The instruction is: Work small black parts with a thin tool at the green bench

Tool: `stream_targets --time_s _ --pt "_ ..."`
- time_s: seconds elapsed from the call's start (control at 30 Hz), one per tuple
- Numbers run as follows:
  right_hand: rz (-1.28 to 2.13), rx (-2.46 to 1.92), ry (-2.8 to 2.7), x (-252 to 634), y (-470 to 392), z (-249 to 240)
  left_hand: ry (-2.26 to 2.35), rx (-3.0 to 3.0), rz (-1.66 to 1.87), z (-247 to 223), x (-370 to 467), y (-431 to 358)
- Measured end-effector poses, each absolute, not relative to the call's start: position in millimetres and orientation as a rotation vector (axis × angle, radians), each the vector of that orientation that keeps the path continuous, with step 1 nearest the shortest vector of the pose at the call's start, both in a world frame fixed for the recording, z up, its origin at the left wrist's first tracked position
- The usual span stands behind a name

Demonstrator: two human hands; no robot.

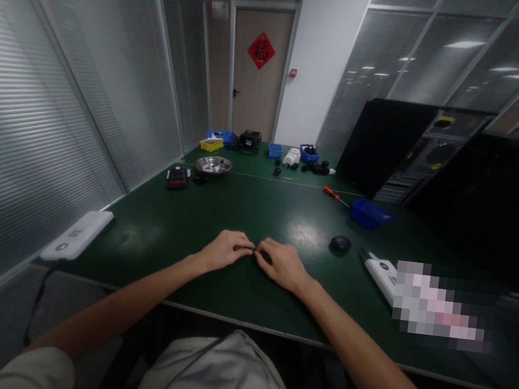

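My left hand [226, 251] and my right hand [283, 263] meet fingertip to fingertip just above the green table [220, 209]. Between them is a small dark piece [253, 252], pinched from both sides and mostly covered by the fingers. Its kind is too small to make out. Thumb and fingers are closed on each hand. To the right of my right hand sits a black computer mouse [340, 244], apart from it.
A white power bank-like device [79, 236] lies at left, another [379, 277] at right. Farther back are a metal bowl [213, 165], a red-handled screwdriver [331, 192], a blue bin [370, 214] and small bins with black parts. A black computer case [387, 146] stands at right.
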State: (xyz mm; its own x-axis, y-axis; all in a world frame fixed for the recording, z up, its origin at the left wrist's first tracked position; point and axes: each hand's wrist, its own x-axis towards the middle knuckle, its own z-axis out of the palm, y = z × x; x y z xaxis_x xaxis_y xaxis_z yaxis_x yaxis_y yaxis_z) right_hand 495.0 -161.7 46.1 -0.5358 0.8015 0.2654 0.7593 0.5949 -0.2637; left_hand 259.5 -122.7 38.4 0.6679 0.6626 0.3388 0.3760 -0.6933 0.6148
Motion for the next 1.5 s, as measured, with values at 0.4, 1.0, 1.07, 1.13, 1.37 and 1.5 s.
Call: stream_targets --time_s 0.4,1.0,1.07,1.13,1.37,1.5 --pt "0.165 -1.257 -2.449 493 -160 42 0.847 2.331 0.908 37 255 -119" --pt "0.212 -1.254 -2.422 498 -161 44 0.837 2.575 0.723 45 256 -130" --pt "0.215 -1.256 -2.413 498 -161 44 0.851 2.551 0.708 44 256 -127" --pt "0.222 -1.272 -2.393 499 -161 45 0.862 2.536 0.723 43 256 -123" --pt "0.252 -1.327 -2.336 502 -161 48 0.863 2.558 0.638 37 253 -115" --pt "0.264 -1.304 -2.321 502 -161 48 1.070 2.559 0.591 33 196 -82"
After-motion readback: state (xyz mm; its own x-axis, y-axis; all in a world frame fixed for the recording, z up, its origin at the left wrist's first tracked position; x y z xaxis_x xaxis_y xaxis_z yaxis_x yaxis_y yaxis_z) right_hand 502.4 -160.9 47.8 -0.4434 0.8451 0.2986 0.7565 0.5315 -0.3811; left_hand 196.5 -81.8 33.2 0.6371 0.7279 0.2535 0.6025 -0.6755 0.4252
